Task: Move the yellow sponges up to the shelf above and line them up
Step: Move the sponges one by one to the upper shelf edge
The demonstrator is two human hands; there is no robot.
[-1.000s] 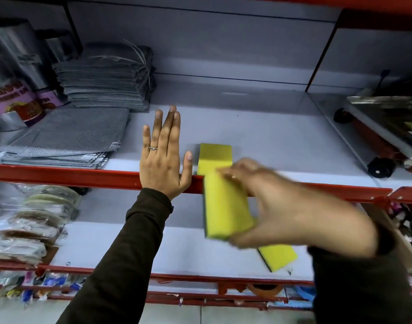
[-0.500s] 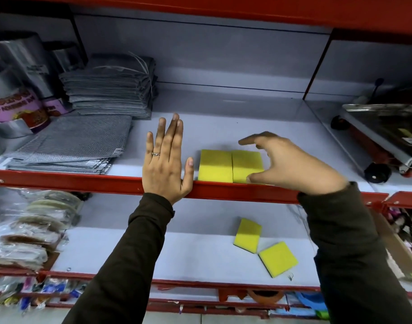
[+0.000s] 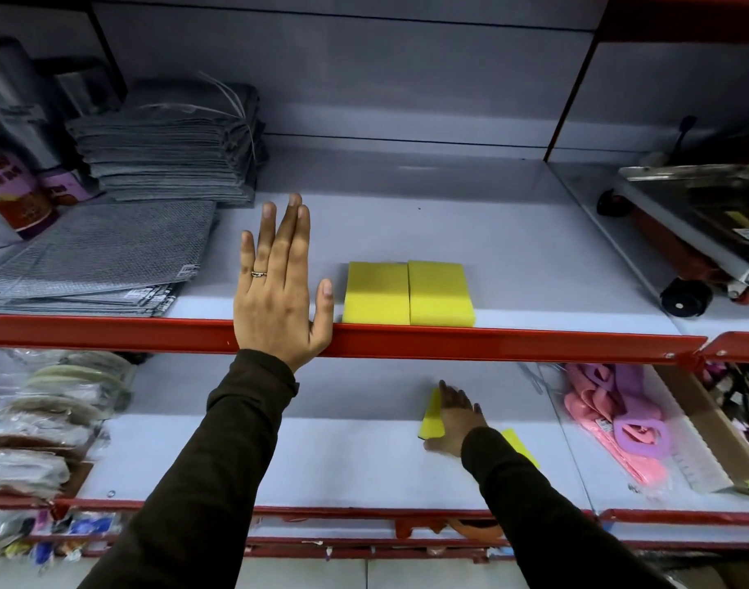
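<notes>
Two yellow sponges (image 3: pixel 408 293) lie flat on the upper shelf (image 3: pixel 513 257), side by side with their long edges touching, their front edges just behind the shelf's red front rail (image 3: pixel 491 340). On the lower shelf (image 3: pixel 321 461) a third sponge (image 3: pixel 432 414) sits tilted, its dark scrubbing layer showing at the near corner; the right hand (image 3: pixel 455 418) lies over it with fingers spread, touching it, though whether it has gripped it cannot be told. A fourth sponge (image 3: pixel 520 445) lies just beside the right wrist, partly hidden by the dark sleeve.

The left hand (image 3: pixel 279 286) is flat and open, fingers together and pointing up, its palm against the red rail just left of the two sponges, holding nothing.

To the right of the pair the upper shelf is bare up to the divider; beyond that stands a metal appliance (image 3: pixel 704 231). To the left sit stacks of grey mesh cloths (image 3: pixel 109 257). The lower shelf is open in front of the right hand, with bagged scrub pads (image 3: pixel 45 410) at the left and pink plastic items (image 3: pixel 619 423) at the right.
</notes>
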